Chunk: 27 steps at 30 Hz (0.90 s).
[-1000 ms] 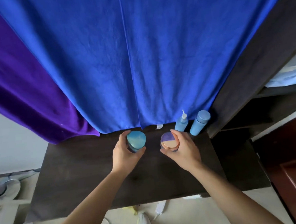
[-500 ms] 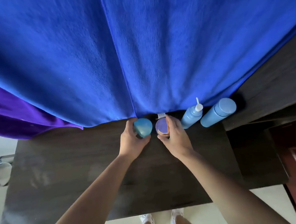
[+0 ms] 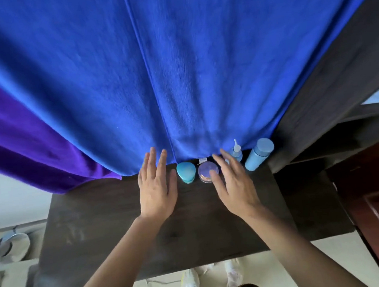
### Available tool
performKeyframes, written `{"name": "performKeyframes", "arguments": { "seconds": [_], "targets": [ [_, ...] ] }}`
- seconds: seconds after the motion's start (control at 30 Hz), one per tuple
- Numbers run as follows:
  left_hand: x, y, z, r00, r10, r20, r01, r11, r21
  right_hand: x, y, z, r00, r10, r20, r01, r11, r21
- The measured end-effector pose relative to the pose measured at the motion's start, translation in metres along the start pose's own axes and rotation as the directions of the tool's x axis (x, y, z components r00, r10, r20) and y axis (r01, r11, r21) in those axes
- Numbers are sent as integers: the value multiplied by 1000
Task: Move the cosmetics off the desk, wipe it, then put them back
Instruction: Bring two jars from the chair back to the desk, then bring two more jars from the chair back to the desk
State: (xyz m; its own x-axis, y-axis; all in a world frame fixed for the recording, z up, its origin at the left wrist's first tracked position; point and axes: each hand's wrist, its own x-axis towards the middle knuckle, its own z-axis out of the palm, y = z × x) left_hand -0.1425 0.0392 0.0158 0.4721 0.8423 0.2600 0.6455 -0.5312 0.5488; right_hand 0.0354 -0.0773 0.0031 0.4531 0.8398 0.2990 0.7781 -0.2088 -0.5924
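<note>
Four cosmetics stand at the back of the dark wooden desk (image 3: 122,225): teal rounded compact (image 3: 186,172), purple-lidded round jar (image 3: 207,171), blue nozzle bottle (image 3: 237,153), blue capped cylinder (image 3: 258,155). My left hand (image 3: 157,189) and right hand (image 3: 234,186) spread flat, empty. I judge everything returned.

The right hand (image 3: 233,185) covers the right edge of the purple jar (image 3: 205,170) and the lower body of the nozzle bottle (image 3: 237,154).

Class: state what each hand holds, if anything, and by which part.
Nothing is held. Left hand open beside the teal jar; right hand open, thumb by the purple-lidded jar.
</note>
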Motion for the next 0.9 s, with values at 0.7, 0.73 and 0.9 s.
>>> {"name": "performKeyframes", "arguments": {
  "seconds": [0.7, 0.73, 0.9],
  "targets": [
    [-180, 314, -8, 608, 769, 198, -722, 639, -265, -346, -15, -290, 604, 231, -762, -672, 662, -332],
    [-203, 330, -9, 584, 786, 202, -733, 617, -286, -374, -16, -301, 583, 228, -780, -689, 647, -326],
    [-363, 408, 1, 435, 878, 199, -794, 478, -375, -556, -29, -355, 449, 231, -863, -797, 540, -270]
  ]
}}
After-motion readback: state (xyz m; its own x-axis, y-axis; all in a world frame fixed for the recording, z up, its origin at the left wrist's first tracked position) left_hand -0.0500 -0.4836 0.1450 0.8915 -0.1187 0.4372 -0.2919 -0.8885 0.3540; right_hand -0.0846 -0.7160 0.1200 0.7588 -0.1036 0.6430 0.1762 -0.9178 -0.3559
